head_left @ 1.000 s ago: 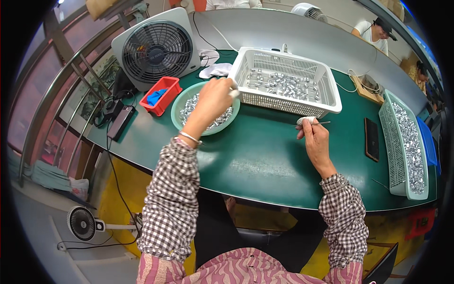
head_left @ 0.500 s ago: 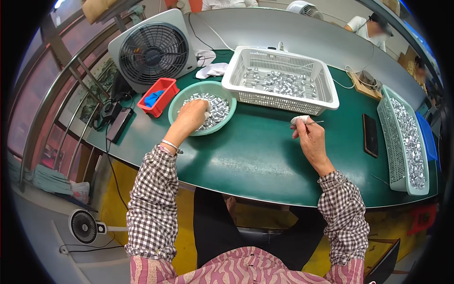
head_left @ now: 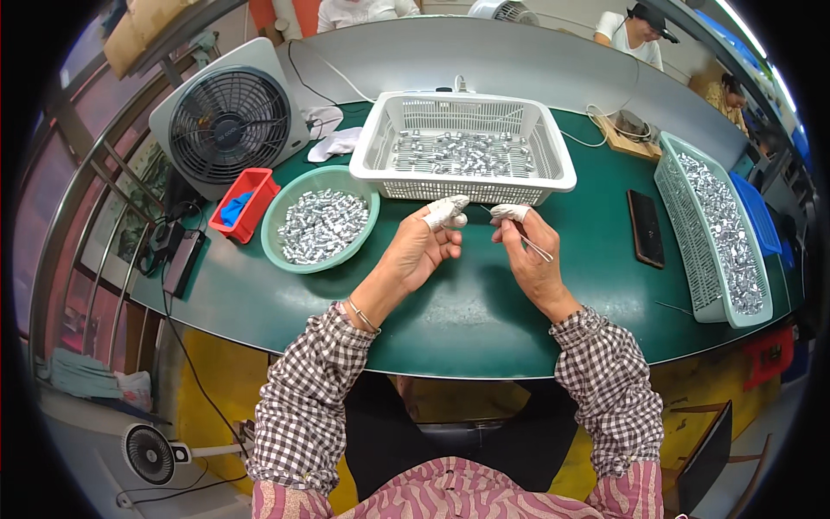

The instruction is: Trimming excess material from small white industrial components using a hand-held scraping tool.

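My left hand, with white coverings on its fingertips, is raised over the table in front of the white basket. Its thumb and forefinger are pressed together; whatever they pinch is too small to make out. My right hand, also with white-wrapped fingertips, grips thin metal tweezers. The tweezers' tip points toward my left fingertips, a small gap away. Left of my left hand stands a pale green bowl full of small silvery metal parts. More such parts lie scattered in the white basket.
At right are a long green basket of metal parts, a blue tray and a dark phone. A red bin holding blue material and a box fan stand at left. A grey partition rises behind.
My left hand has come out of the green bowl and moved right, close to my right hand. The tweezers have turned in my right hand. The whole view has shifted.
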A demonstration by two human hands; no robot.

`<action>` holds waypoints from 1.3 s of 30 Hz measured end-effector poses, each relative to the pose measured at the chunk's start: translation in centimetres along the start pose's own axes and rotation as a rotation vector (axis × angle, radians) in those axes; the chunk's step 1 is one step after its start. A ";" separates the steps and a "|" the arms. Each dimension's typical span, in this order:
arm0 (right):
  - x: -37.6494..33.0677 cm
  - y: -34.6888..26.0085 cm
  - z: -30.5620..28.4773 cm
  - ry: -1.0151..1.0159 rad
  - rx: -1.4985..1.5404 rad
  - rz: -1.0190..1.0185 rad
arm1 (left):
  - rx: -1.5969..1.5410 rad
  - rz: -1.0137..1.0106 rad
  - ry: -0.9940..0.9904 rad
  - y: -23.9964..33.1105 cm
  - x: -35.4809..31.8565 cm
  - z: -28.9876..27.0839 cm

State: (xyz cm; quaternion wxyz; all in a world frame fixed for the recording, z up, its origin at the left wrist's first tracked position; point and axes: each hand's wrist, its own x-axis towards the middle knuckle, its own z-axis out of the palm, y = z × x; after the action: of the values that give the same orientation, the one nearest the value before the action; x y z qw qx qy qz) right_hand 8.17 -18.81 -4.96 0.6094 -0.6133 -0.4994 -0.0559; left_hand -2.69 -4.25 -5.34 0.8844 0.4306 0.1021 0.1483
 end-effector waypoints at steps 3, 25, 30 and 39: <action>0.1 -0.3 -0.1 -0.045 -0.032 -0.038 | -0.070 -0.017 0.008 -1.3 1.2 -0.8; -0.4 0.3 0.2 -0.180 -0.050 -0.080 | -0.020 -0.073 -0.011 -1.1 0.9 -0.7; -0.4 0.4 0.2 -0.180 -0.042 -0.065 | -0.009 -0.077 -0.008 -1.1 0.8 -0.5; -0.3 0.3 0.4 -0.166 -0.102 -0.088 | 0.069 -0.057 0.009 -1.0 0.6 -0.1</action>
State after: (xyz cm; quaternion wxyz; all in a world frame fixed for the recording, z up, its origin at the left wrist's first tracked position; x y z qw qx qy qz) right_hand 7.98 -18.64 -5.47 0.5309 -0.6236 -0.5710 -0.0572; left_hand -1.99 -4.56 -6.23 0.8723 0.4572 0.1235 0.1215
